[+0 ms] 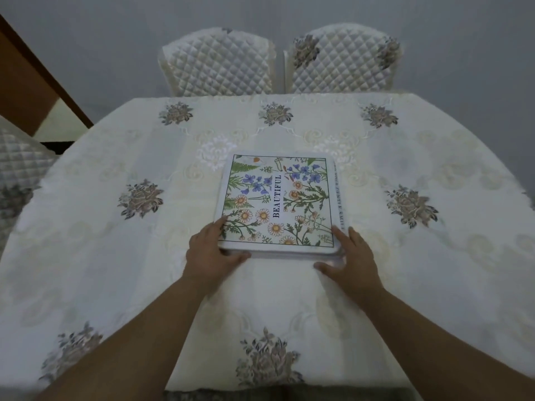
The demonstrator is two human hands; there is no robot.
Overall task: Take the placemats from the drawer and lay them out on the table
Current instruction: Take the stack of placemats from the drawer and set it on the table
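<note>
Resting mid-table (pixel 86 256), the floral placemat stack (pixel 278 201) is pinched at seven o'clock by the left hand (pixel 210 253) while the right hand (pixel 351 260), fingers straight, touches its five o'clock corner.

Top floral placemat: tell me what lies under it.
Under the top placemat sits at least one more mat, its lettered edge showing along the right. The stack rests on the tablecloth. How many mats, and their designs, is hidden.
</note>
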